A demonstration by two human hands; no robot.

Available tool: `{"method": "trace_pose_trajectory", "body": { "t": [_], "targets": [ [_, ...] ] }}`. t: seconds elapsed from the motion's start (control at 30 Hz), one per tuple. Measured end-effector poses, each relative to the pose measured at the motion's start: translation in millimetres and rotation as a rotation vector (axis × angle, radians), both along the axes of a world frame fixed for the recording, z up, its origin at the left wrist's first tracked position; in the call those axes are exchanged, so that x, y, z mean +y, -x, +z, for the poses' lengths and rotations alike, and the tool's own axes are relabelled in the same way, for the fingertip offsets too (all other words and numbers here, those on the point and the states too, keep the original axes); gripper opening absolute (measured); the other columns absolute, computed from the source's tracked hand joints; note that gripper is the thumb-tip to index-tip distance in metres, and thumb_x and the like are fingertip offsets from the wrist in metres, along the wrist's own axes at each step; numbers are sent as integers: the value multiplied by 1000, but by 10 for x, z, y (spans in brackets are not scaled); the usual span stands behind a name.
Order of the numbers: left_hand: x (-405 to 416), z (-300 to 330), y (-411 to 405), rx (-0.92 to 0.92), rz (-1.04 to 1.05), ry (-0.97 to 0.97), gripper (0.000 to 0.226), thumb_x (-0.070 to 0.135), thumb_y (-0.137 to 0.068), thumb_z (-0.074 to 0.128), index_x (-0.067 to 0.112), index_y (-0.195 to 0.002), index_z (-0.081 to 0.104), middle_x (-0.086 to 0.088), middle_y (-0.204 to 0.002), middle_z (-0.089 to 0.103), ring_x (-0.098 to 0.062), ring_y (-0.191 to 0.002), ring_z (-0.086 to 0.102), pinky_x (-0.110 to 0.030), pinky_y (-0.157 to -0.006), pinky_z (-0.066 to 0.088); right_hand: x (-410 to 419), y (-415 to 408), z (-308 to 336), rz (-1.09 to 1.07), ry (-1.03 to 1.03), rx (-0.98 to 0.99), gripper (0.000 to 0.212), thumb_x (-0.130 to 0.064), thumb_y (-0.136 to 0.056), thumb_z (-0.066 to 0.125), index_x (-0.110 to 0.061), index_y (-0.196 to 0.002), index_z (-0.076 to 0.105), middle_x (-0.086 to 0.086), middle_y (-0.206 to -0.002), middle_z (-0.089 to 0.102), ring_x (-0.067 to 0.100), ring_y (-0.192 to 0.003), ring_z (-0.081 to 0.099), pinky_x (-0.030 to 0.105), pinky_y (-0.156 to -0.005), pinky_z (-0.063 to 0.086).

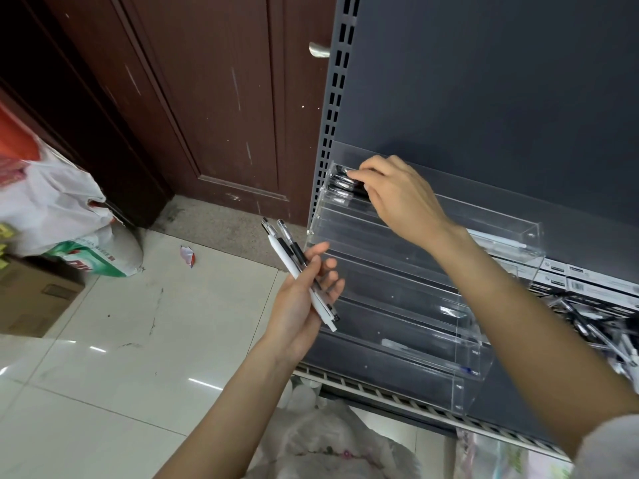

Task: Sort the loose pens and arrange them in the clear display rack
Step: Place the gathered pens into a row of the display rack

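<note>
**Seating dark pens in the top tier**

Right hand [397,198] up at the top tier of the clear display rack [397,299], fingertips pinching the dark pens [345,183] lying at its left end. Left hand [304,299] below and to the left, fingers curled loosely round a small bunch of pens [297,271], white and black barrels fanned out, tips toward the floor.

To do well: lay each pen flat along the tier, ends in line, barrels side by side rather than crossed. Keep like with like, so white barrels go to a separate tier. Draw one pen at a time from the left grip; bunch looks loose and could slip.

Lower tiers mostly bare: a pen or two visible. Heap of loose pens [594,326] waiting on the shelf to the right, beside the boxes [587,281].
</note>
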State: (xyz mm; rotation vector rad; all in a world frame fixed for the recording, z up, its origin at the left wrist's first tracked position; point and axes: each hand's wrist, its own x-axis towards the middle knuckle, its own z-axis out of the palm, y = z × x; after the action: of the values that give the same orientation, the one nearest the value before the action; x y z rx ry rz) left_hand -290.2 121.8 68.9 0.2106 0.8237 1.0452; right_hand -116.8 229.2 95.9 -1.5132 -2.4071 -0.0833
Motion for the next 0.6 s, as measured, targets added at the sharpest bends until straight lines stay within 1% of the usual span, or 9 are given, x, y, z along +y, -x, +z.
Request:
{"method": "trace_pose_trajectory", "body": {
  "t": [0.1,0.2,0.27,0.37,0.47,0.53,0.6],
  "targets": [
    [-11,-9,7,3,2,-2,25,12,-100,40,12,-111,63,2,-71,61,-7,-63,57,-22,-68,55,32,21,12,-28,-5,37,27,-2,-92,53,-9,-114,67,6,-105,63,28,-89,53,42,-73,50],
    [-21,-3,18,4,8,0,25,12,-100,40,13,-110,63,2,-72,61,-7,-64,56,-22,-67,54,60,97,1,-26,11,48,31,-4,-93,53,-10,-122,61,6,-107,61,26,-93,53,37,-76,49],
    [-29,9,22,6,7,-3,25,13,-100,40,13,-110,63,2,-72,61,-8,-64,57,-22,-68,54,54,102,-25,-32,12,59,32,-4,-92,53,-8,-123,59,7,-108,61,26,-95,54,38,-79,50],
    [-43,35,28,11,-2,-21,25,12,-100,40,12,-110,63,2,-72,62,-7,-66,59,-22,-72,56,-2,56,-42,-62,0,103,27,-6,-92,54,-9,-118,62,7,-108,62,26,-97,55,41,-84,49],
    [-57,72,20,-23,-6,-52,27,13,-100,39,12,-114,62,0,-80,67,-9,-74,64,-25,-80,56,-159,57,54,-63,-35,132,24,-11,-93,53,-10,-114,64,5,-107,64,25,-96,56,42,-86,47],
    [-53,94,6,-77,22,-67,28,16,-99,39,15,-117,61,-1,-92,71,-11,-86,68,-27,-87,55,-405,103,167,-74,-38,203,20,-16,-95,52,-13,-110,65,1,-102,64,19,-92,56,33,-84,46],
    [-45,112,-14,-83,50,-94,30,22,-100,36,22,-119,60,2,-105,71,-11,-101,66,-29,-92,51,-787,189,262,-130,69,379,14,-24,-94,54,-16,-100,64,-6,-91,65,6,-79,57,16,-74,44]
  ]
}}
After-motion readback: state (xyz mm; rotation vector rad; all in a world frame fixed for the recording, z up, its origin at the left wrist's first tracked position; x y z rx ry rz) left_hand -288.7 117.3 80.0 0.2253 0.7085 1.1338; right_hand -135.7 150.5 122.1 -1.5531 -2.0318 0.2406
